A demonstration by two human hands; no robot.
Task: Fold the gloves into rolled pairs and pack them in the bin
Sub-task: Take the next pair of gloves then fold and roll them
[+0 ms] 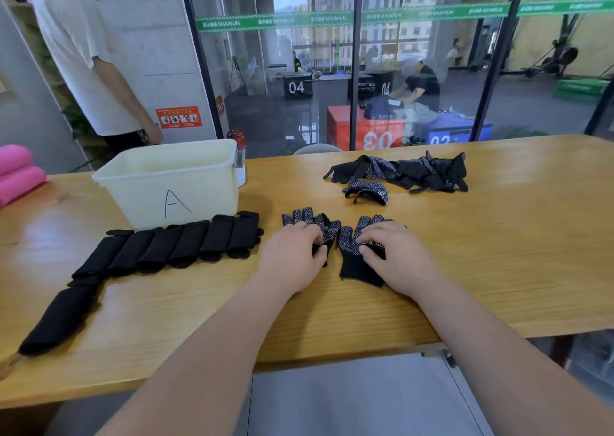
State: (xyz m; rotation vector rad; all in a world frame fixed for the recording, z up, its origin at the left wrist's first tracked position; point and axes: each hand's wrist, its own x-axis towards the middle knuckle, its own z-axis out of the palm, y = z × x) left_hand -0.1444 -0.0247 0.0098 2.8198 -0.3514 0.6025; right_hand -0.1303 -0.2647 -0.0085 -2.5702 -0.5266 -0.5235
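Note:
Two black gloves with white dots lie side by side on the wooden table (498, 253), fingers pointing away from me. My left hand (292, 253) pinches the left glove (309, 219) near its palm. On the right glove (352, 246) my right hand (395, 256) has its fingers curled, pinching the fabric. A row of several rolled black pairs (172, 246) lies in front of the cream bin (172, 183) marked "A". One more rolled pair (59, 319) sits at the near left. A heap of loose dotted gloves (405, 173) lies farther back on the right.
Pink rolled cushions (16, 173) rest at the table's left edge. A person in a white shirt (83, 53) stands behind the bin. A glass wall runs along the table's far edge. The table's near edge is close under my forearms.

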